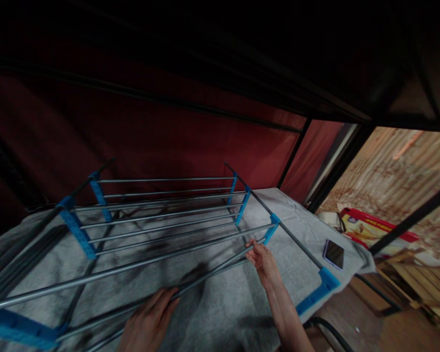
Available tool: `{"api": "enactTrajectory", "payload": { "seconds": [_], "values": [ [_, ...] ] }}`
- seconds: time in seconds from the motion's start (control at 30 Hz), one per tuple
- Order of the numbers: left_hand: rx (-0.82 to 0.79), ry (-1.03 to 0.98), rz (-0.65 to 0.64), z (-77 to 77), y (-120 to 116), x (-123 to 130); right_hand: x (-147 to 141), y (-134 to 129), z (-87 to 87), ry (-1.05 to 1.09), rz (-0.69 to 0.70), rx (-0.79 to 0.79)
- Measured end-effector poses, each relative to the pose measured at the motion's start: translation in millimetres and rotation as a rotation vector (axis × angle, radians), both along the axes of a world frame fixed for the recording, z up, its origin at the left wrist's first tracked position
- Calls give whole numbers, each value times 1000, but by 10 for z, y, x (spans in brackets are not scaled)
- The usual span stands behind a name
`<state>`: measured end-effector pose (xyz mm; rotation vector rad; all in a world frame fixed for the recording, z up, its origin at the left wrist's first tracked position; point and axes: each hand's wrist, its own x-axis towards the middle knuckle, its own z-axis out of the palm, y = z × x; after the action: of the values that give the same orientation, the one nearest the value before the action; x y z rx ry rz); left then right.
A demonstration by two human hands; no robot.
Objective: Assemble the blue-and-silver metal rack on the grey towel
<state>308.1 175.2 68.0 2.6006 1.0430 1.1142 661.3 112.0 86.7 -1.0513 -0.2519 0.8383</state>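
A rack of grey metal tubes with blue plastic brackets (77,227) lies on its side on a grey cloth (220,313). A metal tube (213,272) slants between my two hands, low on the near side of the rack. My left hand (148,320) is closed around it, its fingertips partly hidden. Further along, my right hand (262,261) pinches the same tube close to its far end, just beside a blue bracket (273,229). Whether that end sits in the bracket is hard to see. Another blue bracket (319,288) is to the right of my right forearm.
Several dark tubes (25,264) are at the left of the cloth. Near the right edge lies a phone (334,254). Beyond it are a red box (379,226) and wooden slats (418,283). A dark red sheet (190,142) on a black frame stands behind the rack.
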Motion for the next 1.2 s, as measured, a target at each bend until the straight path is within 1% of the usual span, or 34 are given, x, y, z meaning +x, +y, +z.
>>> {"api": "enactTrajectory", "payload": {
  "seconds": [0.2, 0.4, 0.57, 0.77, 1.03, 1.2],
  "values": [
    [39, -4, -30, 71, 10, 47, 41, 20, 33, -23, -17, -6],
    [126, -10, -23, 80, 35, 72, 54, 8, 37, -29, 6, -10],
    [154, -3, -19, 108, 64, 76, 64, 23, 63, -26, 3, -15],
    [151, -9, -16, 148, 75, 88, 91, 25, 73, -26, 15, -9],
    [105, 32, -1, 136, 83, 80, 100, -13, 78, -21, 12, -38],
    [114, 51, 2, 159, 94, 83, 85, -25, 105, -14, 14, -38]
  ]
}}
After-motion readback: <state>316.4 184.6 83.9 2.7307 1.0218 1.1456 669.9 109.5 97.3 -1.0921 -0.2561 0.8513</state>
